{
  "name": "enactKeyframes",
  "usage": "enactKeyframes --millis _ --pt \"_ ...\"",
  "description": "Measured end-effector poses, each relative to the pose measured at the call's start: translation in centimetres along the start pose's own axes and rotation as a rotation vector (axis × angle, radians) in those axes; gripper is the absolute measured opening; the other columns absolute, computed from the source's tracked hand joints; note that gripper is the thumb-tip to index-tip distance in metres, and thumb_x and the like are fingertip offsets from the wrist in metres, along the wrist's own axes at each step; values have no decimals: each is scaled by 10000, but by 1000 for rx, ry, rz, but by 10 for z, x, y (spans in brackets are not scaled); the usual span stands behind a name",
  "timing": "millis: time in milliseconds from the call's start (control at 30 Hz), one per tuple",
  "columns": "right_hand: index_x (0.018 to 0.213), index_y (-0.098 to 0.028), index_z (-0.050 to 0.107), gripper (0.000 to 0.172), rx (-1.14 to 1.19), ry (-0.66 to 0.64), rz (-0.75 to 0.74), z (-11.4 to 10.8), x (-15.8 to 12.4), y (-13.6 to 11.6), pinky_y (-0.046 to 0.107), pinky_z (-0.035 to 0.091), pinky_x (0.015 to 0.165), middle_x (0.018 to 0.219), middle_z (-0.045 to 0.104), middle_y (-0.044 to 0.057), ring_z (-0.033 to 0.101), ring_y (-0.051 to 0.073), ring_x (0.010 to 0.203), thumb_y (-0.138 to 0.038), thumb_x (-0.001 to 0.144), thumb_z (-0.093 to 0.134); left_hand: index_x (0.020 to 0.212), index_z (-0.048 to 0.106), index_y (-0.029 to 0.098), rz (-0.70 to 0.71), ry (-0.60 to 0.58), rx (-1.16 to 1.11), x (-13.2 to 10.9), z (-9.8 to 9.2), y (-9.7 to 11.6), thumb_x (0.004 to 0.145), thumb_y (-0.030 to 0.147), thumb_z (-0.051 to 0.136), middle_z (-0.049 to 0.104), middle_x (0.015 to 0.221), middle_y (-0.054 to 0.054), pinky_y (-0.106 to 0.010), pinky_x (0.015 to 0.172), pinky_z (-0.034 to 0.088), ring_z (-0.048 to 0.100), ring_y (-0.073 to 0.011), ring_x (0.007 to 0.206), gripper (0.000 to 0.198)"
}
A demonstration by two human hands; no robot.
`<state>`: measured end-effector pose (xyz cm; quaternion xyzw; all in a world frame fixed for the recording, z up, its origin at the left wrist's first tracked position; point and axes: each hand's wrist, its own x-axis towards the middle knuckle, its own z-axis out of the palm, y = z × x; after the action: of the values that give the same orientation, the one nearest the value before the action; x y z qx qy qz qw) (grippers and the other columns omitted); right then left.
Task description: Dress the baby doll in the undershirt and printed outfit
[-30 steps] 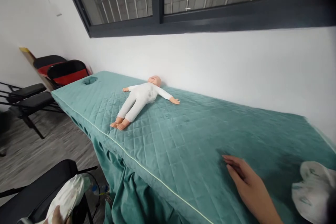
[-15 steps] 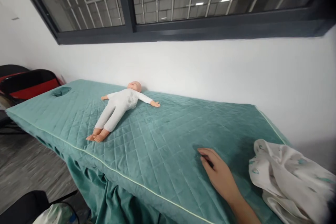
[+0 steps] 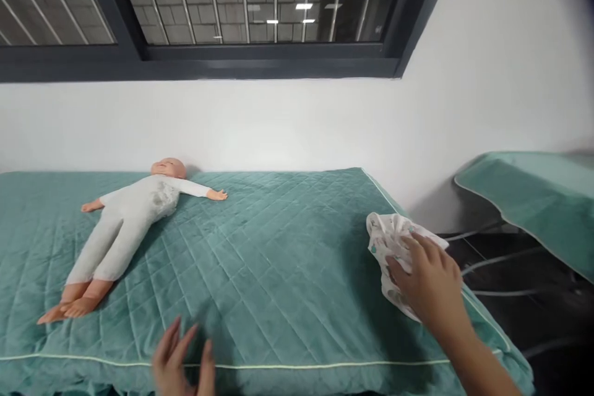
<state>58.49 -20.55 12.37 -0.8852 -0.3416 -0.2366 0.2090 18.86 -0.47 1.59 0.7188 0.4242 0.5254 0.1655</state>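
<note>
A crumpled white cloth with small teal prints (image 3: 388,236) is lying at the right end of a quilted teal velvet bed cover (image 3: 288,247), close to the far right corner where the cover is dropping away. The person's right hand (image 3: 429,284) is resting on top of this cloth, palm down, with the fingers bending over the near folds and touching them. From where I am standing I cannot tell whether any fabric is actually being pinched between finger and thumb. The forearm is running down to the lower right corner of the view. The left hand (image 3: 182,362) is well apart from the cloth, hovering at the near edge of the bed with its fingers spread and holding nothing. It is sitting just about over the pale piping (image 3: 325,365) that is running along the front seam of the cover. Farther to the left, a baby doll in a white one-piece suit (image 3: 127,219) is lying on its back on the cover. Its arms are stretching out to the sides, its bare feet are pointing towards the near edge, and its head is lying near the white wall (image 3: 301,124). A dark-framed window (image 3: 260,6) is running along above that wall, with ceiling lights reflecting in the glass. Off to the right, across a strip of dark floor (image 3: 533,297), a second teal-covered table (image 3: 533,189) is showing at the edge of the view.
</note>
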Motion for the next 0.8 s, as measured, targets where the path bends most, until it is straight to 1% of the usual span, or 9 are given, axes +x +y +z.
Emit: enactKeyframes --millis 100,167,267,367,467,567,633,700,800 --pt "1010 -178 628 429 156 -218 124 4 9 32 540 488 954 1214 667 197 641 378 1097 -546 800 562 1162 635 234 -38 -248 -210 31 54 48 917 287 569 564 1373 -112 -517 1104 426 547 -282 1281 260" --pt "946 -189 623 425 278 -258 208 3 11 37 498 514 902 1155 687 175 662 353 1035 -559 743 575 1140 663 250 -111 -451 -359 53 89 75 919 272 558 634 1282 -97 -486 1111 413 583 -259 1221 245" --pt "929 -214 623 374 469 -272 311 -10 15 18 402 531 740 930 698 80 658 271 825 -530 729 626 1082 708 245 -272 -542 -561 80 134 96 864 279 654 695 1146 -95 -450 1065 432 624 -261 1106 227" --pt "877 -227 573 304 810 -421 342 -25 25 -23 269 450 551 701 583 -21 540 152 597 -501 789 671 1060 742 240 -393 -620 -772 99 164 101 775 318 785 716 1124 -97 -413 1063 427 645 -249 1027 299" --pt "853 -226 520 321 1060 -554 268 -22 42 -71 229 413 521 698 557 -46 497 114 567 -480 800 709 1168 718 221 -468 -704 -996 113 177 97 767 429 800 706 1235 -107 -396 1092 416 645 -252 1103 458" --pt "906 -229 543 295 1066 -615 102 3 64 -114 284 498 639 859 652 2 601 164 720 -487 839 669 1258 670 192 -605 -633 -1239 122 179 89 842 629 648 649 1364 -121 -406 1129 401 588 -269 1263 604" --pt "1013 -228 586 262 930 -506 -45 28 75 -138 392 526 866 1149 673 74 634 246 1021 -435 858 631 1301 632 193 -703 -549 -1349 125 178 86 832 649 651 630 1394 -123 -412 1125 415 579 -273 1292 655" --pt "1192 -218 593 368 751 -380 -241 52 79 -159 502 404 1092 1377 584 123 517 306 1288 -371 858 615 1305 618 197 -765 -465 -1359 128 177 84 778 550 767 653 1364 -116 -404 1107 436 610 -268 1257 651" --pt "1333 -234 552 436 613 -329 -481 77 70 -184 528 290 1188 1498 495 119 403 304 1414 -380 922 571 1274 643 190 -820 -405 -1365 132 177 85 781 456 795 683 1319 -112 -389 1083 464 641 -260 1218 581"
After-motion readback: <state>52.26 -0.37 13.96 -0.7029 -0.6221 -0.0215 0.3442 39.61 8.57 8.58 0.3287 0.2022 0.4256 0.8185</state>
